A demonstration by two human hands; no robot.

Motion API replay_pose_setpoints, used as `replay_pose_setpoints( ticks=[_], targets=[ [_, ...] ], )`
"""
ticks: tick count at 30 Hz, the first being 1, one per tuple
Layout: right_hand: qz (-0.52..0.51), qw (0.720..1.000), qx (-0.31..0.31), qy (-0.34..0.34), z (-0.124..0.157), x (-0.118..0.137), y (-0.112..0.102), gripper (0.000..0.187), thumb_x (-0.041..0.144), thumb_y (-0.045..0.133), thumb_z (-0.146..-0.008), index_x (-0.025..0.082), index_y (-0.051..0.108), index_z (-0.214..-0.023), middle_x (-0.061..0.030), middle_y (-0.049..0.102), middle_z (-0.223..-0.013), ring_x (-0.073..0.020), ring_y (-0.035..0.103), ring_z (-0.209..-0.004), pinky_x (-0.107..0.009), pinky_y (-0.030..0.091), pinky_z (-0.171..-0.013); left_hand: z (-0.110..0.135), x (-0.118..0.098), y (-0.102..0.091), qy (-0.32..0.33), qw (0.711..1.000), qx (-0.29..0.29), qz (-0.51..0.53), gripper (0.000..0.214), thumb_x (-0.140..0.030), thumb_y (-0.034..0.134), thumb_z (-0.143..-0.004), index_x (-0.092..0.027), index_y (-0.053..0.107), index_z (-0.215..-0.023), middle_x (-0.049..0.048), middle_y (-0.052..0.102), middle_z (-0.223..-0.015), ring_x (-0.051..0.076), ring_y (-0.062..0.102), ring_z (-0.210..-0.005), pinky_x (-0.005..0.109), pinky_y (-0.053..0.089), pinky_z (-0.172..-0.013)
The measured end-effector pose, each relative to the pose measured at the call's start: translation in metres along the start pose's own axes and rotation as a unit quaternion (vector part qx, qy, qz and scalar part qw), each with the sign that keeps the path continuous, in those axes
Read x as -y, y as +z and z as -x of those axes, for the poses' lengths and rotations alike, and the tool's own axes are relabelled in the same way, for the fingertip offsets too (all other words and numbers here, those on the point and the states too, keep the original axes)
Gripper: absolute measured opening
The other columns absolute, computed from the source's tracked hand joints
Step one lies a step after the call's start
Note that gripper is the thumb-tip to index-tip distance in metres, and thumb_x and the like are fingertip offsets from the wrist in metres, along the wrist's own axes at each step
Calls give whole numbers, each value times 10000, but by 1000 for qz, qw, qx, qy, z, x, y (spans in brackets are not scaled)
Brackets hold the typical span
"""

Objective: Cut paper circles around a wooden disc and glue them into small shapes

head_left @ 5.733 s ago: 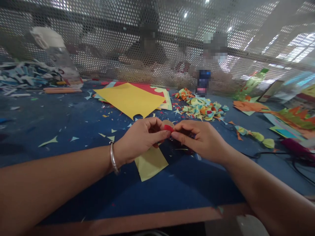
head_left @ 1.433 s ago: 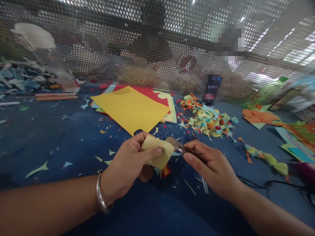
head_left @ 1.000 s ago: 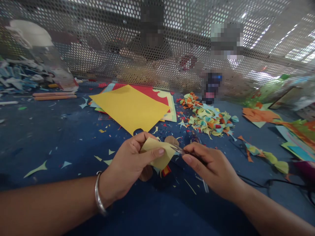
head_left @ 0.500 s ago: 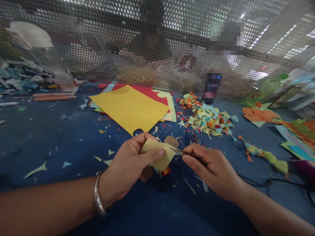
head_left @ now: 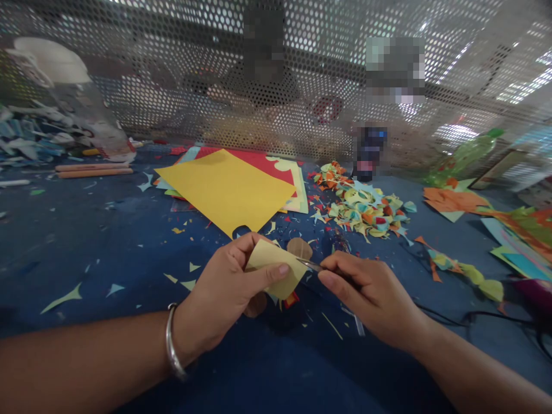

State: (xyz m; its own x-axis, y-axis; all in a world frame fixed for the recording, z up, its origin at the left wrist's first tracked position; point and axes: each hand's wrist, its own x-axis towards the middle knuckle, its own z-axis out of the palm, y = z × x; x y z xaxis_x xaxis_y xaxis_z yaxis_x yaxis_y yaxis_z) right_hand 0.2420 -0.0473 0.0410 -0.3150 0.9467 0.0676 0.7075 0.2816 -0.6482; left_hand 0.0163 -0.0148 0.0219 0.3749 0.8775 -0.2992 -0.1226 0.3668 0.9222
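Observation:
My left hand [head_left: 222,296] pinches a small pale yellow paper piece [head_left: 276,270] between thumb and fingers, held up over the blue table [head_left: 86,247]. A brown round cardboard disc [head_left: 299,248] shows behind the paper. My right hand [head_left: 366,290] is closed on a pair of scissors [head_left: 313,265], whose metal blades reach the right edge of the yellow paper. A small red scrap [head_left: 292,299] lies on the table under the paper.
A large yellow sheet [head_left: 226,187] lies on red and pale sheets behind my hands. A heap of coloured cuttings [head_left: 364,207] sits at the right, orange and green papers [head_left: 457,201] farther right, a black cable [head_left: 470,319] nearby. A perforated metal screen [head_left: 172,86] bounds the back; people sit behind it.
Earlier both hands pinched a small red piece together. Now the left holds the pale yellow paper and the right holds scissors, whose blades have closed in on the paper's edge.

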Motion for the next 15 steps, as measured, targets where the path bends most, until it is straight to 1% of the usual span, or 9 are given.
replay_pose_setpoints(
  ticks=[8, 15],
  targets=[
    [9, 1000, 6, -9, -1, 2, 0, 349, 446, 462, -1006, 207, 578, -779, 47, 449, -593, -93, 402, -512, -246, 331, -502, -1, 2, 1, -1, 999, -6, -34, 365, -409, 802, -744, -193, 557, -907, -17, 646, -696, 104, 588, -508, 171, 414, -394],
    [8, 1000, 1, -12, -1, 1, 1, 335, 435, 468, -1008, 208, 578, -787, 48, 450, -603, -91, 407, -522, -243, 337, -508, 0, 2, 3, -4, 1000, -6, -21, 370, -395, 818, -729, -191, 551, -884, -17, 656, -691, 113, 615, -532, 154, 397, -388]
  ],
)
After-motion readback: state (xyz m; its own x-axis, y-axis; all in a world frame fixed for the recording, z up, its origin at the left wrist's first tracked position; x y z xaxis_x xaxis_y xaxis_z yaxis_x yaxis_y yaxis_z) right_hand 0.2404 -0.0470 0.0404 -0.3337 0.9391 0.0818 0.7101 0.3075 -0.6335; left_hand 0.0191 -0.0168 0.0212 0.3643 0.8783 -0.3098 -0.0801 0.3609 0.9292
